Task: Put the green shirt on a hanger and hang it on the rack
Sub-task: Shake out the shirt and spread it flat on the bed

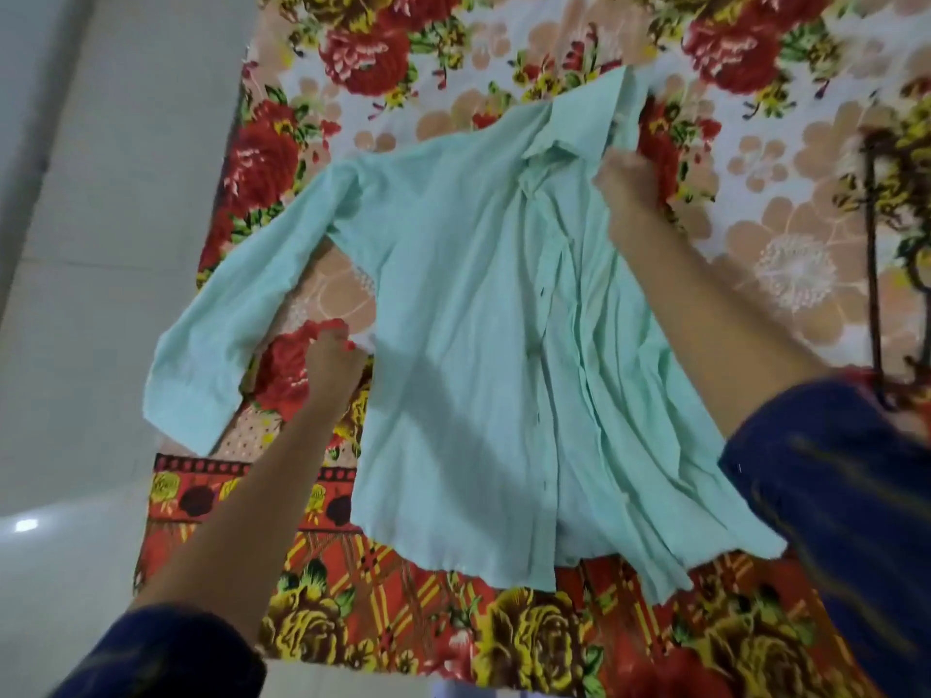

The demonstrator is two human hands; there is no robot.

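A pale green long-sleeved shirt (pixel 453 314) lies spread, front up and unbuttoned, on a flowered bedspread (pixel 786 204). Its collar points to the far side and one sleeve stretches out to the left. My left hand (pixel 330 360) is closed on the shirt's left side edge, just below the armpit. My right hand (pixel 627 186) grips the fabric beside the collar, where the right front panel is bunched in folds. A dark, thin hanger (pixel 876 274) lies on the bedspread at the right edge, blurred and partly hidden by my right sleeve. No rack is in view.
The bed's left edge meets a pale tiled floor (pixel 101 244). The bedspread's red and yellow border (pixel 403 596) runs along the near side. My dark blue sleeves fill the lower corners.
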